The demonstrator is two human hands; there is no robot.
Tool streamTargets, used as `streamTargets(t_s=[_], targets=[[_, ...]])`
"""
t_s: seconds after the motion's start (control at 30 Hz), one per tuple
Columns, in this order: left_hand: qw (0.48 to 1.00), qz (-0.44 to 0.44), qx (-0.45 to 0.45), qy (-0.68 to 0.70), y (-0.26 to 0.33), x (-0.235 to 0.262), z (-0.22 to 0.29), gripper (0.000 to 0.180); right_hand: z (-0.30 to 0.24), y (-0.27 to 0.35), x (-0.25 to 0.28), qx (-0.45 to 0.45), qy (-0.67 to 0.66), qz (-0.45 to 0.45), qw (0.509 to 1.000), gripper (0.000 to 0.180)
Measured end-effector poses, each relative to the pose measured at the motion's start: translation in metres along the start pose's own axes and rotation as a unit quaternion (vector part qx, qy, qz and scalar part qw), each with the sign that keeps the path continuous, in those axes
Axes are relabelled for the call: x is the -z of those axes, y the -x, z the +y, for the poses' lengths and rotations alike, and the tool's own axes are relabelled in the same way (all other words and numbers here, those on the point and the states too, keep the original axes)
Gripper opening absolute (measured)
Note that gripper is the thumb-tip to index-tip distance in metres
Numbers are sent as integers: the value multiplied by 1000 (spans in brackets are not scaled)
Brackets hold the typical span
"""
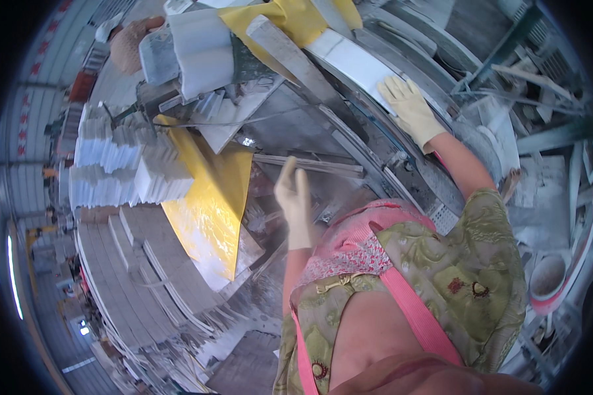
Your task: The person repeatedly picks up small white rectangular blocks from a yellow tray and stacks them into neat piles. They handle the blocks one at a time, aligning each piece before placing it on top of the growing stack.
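Both my hands wear pale cream gloves. My right hand [410, 108] lies flat, fingers stretched out, on the end of a long white slab [349, 59] that rests on a machine bed. My left hand [293, 197] is raised in front of my pink apron [356, 230], thumb apart from the fingers, with nothing in it. Left of that hand a yellow sheet [211, 204] hangs over some boards. A second yellow sheet [286, 23] is draped across the slab's far end, beside a long grey strip [277, 49].
Stacked white tiles [118, 158] stand at the left above layered grey boards [125, 276]. White foam-like blocks [201, 52] sit at the back. A person [132, 43] is at the far left. Scrap and a round bucket [548, 276] lie to the right.
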State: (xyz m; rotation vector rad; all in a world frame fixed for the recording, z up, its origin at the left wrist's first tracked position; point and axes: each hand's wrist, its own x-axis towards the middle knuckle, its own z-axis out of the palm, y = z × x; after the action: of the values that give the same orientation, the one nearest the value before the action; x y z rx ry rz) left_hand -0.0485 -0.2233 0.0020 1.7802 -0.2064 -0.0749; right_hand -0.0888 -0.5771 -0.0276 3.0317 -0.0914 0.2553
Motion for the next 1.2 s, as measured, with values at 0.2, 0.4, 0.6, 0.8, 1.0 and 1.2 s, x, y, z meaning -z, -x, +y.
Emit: streamTargets(t_s=[0.2, 0.4, 0.6, 0.8, 1.0, 1.2], targets=[[995, -6, 84, -61, 37, -3, 1, 38, -1, -17, -20, -7, 33, 13, 999, 53], [982, -94, 141, 84, 24, -38, 41, 48, -7, -39, 50, -218, -280, -71, 932, 51], [927, -85, 211, 300, -10, -40, 75, 49, -160, -32, 95, 66, -418, -18, 906, 36], [937, 255, -22, -237, 88, 83, 23, 27, -315, -17, 108, 449, -338, 118, 818, 36], [633, 556, 16, 538, 218, 205, -5, 41, -446, 6, 135, 529, -590, -229, 565, 33], [572, 632, -35, 522, 337, 240, -1, 41, -613, 51, 172, 580, -602, -264, 481, 37]])
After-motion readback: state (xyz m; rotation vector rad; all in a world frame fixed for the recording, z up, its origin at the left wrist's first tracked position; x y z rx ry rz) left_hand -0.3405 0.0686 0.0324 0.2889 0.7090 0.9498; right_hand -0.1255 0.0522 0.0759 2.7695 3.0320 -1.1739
